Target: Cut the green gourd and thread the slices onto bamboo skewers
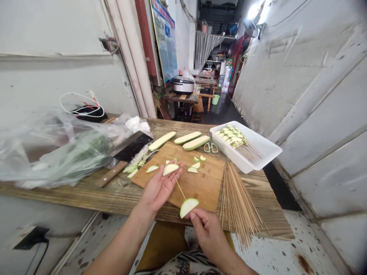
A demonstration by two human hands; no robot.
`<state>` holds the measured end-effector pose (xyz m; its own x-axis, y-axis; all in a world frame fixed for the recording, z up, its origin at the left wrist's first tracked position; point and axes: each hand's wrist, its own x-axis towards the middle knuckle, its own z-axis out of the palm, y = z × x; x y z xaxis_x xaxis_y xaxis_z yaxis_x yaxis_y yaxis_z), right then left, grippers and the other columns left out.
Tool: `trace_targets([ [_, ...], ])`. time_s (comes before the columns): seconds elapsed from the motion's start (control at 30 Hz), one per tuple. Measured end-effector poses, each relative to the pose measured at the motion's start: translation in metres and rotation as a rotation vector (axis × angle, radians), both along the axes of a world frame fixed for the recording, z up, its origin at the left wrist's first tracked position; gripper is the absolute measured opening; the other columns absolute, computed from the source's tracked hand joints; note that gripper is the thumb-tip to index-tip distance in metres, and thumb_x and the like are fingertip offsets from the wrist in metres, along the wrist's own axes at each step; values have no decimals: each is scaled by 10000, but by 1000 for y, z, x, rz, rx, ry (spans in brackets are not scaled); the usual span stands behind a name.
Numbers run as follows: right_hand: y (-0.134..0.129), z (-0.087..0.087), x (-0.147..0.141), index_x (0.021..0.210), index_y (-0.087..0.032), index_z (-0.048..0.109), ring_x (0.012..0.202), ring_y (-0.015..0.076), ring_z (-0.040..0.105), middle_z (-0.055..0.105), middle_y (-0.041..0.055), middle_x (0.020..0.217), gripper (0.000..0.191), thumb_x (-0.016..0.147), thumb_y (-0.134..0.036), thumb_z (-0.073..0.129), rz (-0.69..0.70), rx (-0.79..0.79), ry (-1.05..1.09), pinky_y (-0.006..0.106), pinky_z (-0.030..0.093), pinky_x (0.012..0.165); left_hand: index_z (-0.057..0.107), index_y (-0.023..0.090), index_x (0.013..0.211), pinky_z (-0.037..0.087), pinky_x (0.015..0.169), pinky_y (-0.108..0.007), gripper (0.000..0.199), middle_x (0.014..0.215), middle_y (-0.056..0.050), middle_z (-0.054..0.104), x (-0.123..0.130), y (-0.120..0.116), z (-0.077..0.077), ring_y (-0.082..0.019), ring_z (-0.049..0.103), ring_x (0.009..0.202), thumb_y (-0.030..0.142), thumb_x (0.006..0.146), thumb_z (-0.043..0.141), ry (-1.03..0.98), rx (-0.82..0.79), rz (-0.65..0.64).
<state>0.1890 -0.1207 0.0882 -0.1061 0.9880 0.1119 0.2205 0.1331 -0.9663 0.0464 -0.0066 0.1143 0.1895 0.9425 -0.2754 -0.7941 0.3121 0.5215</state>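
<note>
My left hand is palm up, its thumb and fingers closed around a half-moon zucchini slice. A thin bamboo skewer runs from this slice down to a larger half-moon slice just in front of my right hand. The fingertips of my right hand are pinched at the lower edge of that larger slice, in line with the skewer; the skewer's end is hidden there. Beneath both hands lies a wooden cutting board, with several loose zucchini slices on it.
Three zucchini halves lie behind the board, near green-handled scissors. A cleaver and plastic bags are left. On the right, a white tub holds skewered slices; loose skewers fan out in front.
</note>
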Motion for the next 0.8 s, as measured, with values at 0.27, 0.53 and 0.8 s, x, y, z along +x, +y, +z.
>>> trace_targets([
  [0.27, 1, 3, -1, 815, -142, 678, 595, 128, 496, 560, -6, 629, 292, 905, -258, 425, -1, -25, -8, 204, 360, 566, 569, 88, 1123, 470, 948, -350, 301, 1162, -162, 607, 0, -1, -2, -235, 523, 1142, 186, 880, 421, 15, 19, -9],
  [0.53, 1, 3, -2, 821, -138, 679, 590, 126, 476, 555, -5, 633, 311, 907, -277, 414, -17, -3, -13, 205, 354, 562, 619, 94, 1012, 460, 952, -354, 238, 1125, -152, 626, 4, -4, -2, -235, 563, 1091, 155, 839, 467, 92, 37, -3],
  [0.8, 2, 6, -3, 775, -140, 645, 549, 113, 413, 469, -24, 588, 312, 907, -287, 404, -43, 7, -6, 202, 325, 528, 633, 89, 979, 455, 947, -333, 234, 1072, -152, 649, 14, -12, 1, -219, 588, 1048, 177, 838, 468, 129, 65, -10],
])
